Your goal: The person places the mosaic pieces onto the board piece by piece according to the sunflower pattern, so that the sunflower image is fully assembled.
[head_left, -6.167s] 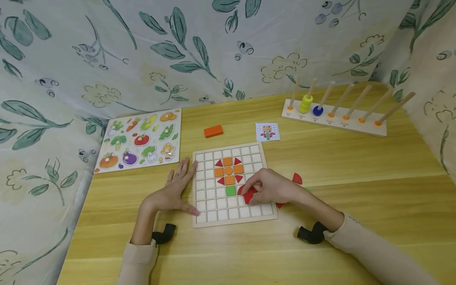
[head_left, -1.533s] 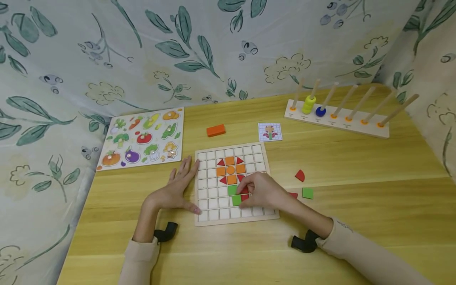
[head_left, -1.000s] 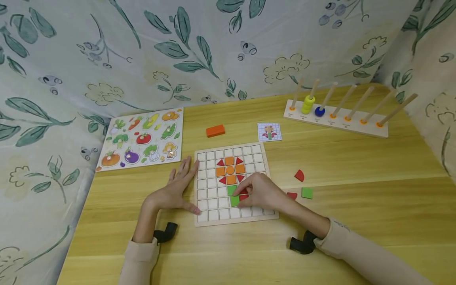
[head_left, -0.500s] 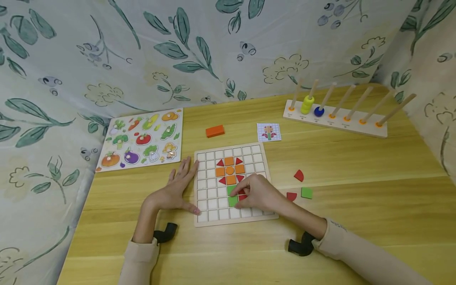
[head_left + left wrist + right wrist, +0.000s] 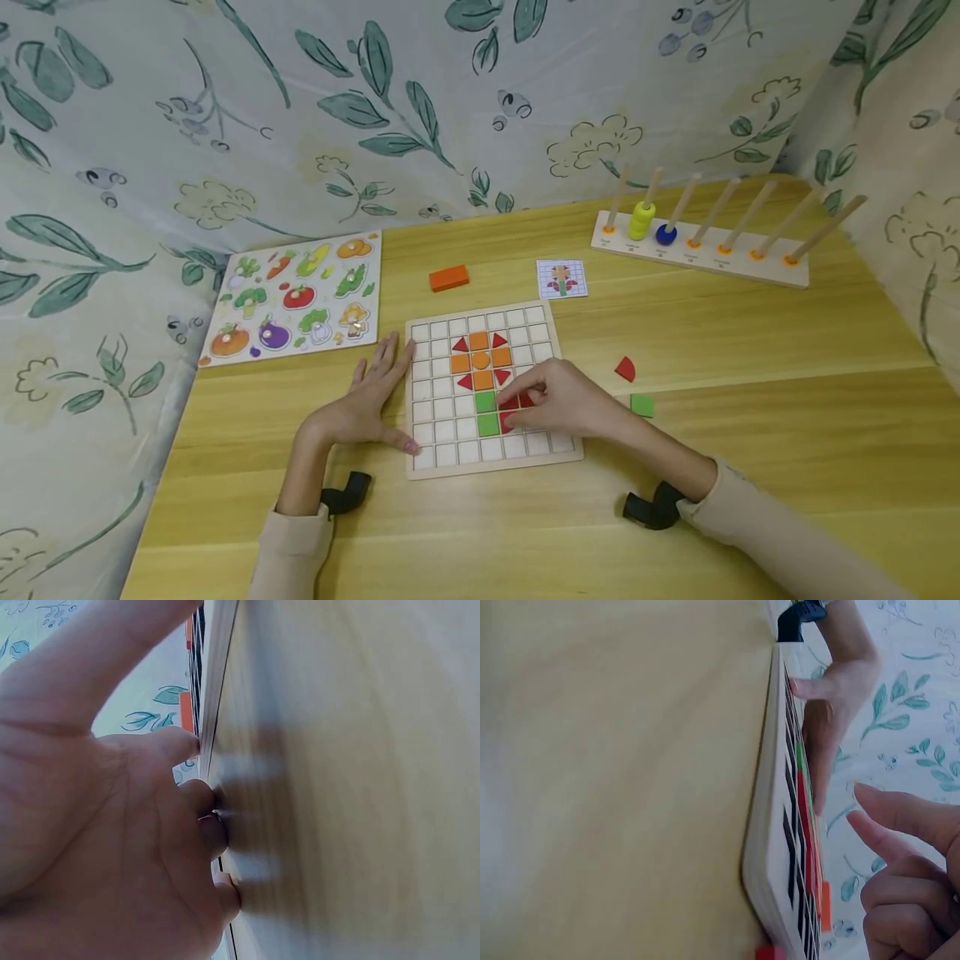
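Note:
My left hand (image 5: 357,408) braces the left side of the wooden grid board (image 5: 495,470), thumb and fingers spread along its edge. Over the board hovers my right hand (image 5: 566,400), thumb and index apart with nothing between them; the right wrist view shows its other fingers curled. Just left of its fingertips, a green square (image 5: 488,425) lies in a cell below another green square (image 5: 485,402). Red pieces (image 5: 507,422) beside them are partly covered by the hand. Higher up, orange squares (image 5: 478,342) surround an orange circle (image 5: 481,360), with red triangles (image 5: 465,382) at the corners.
Right of the board lie a loose red quarter circle (image 5: 626,368) and a green square (image 5: 642,405). A pattern card (image 5: 562,278), an orange block (image 5: 448,278) and a vegetable puzzle (image 5: 300,296) stand behind. A peg stacker (image 5: 705,250) is at back right.
Since 6.2 seconds ago, red pieces and a second green square have come to lie in the board. My right hand has just released that green square and drawn slightly right. The left hand stays put.

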Motion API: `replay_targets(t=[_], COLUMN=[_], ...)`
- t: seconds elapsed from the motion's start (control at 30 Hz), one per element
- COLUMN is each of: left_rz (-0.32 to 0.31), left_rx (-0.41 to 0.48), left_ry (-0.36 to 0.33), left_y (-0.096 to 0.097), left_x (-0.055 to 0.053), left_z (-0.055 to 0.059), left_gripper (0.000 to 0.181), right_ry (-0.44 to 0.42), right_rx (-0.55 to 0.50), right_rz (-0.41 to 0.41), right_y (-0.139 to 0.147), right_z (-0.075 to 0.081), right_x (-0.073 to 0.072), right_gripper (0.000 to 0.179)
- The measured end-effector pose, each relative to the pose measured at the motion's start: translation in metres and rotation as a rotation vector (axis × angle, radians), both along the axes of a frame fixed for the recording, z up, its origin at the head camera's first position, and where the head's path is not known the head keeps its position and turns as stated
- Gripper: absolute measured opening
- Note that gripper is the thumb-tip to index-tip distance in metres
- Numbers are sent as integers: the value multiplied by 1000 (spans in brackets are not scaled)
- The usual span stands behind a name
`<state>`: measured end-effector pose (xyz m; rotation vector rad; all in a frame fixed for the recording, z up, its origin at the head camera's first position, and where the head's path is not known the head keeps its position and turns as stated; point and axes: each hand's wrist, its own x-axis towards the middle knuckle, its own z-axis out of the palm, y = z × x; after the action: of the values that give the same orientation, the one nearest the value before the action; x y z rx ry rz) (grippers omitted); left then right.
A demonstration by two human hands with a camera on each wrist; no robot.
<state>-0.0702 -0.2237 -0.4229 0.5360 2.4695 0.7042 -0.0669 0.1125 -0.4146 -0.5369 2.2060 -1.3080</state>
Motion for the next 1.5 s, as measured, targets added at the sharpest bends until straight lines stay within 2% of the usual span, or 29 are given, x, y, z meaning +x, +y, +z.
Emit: replay_targets(t=[0.23,0.43,0.6,0.7,0.87,1.23,1.5], left_rz=[3,6,3,2,2,-13,-9], left_rx=[-1,0,1,-2,10,23,31], left_ry=[-4,-2,3,5,6,23,20], left_y=[0,-1,0,0,0,0,-1], left_x=[0,1,1,1,1,0,1], left_z=[-1,-1,0,0,1,-1,-1], left_gripper=[145,146,145,145,145,145,145], right_ry=[-14,6,-77,-127,-138,-113,-28], right_rx=[89,153,193,210,237,254,261], right_rz=[-73,-104,-84,-64,-88,-114,-106], right_y=[66,120,148,153,150,146,146], right_z=[14,12,7,4,1,0,-1], right_x=[-7,-7,-6,-6,-8,-11,-10], right_gripper=[28,31,34,37,35,38,32])
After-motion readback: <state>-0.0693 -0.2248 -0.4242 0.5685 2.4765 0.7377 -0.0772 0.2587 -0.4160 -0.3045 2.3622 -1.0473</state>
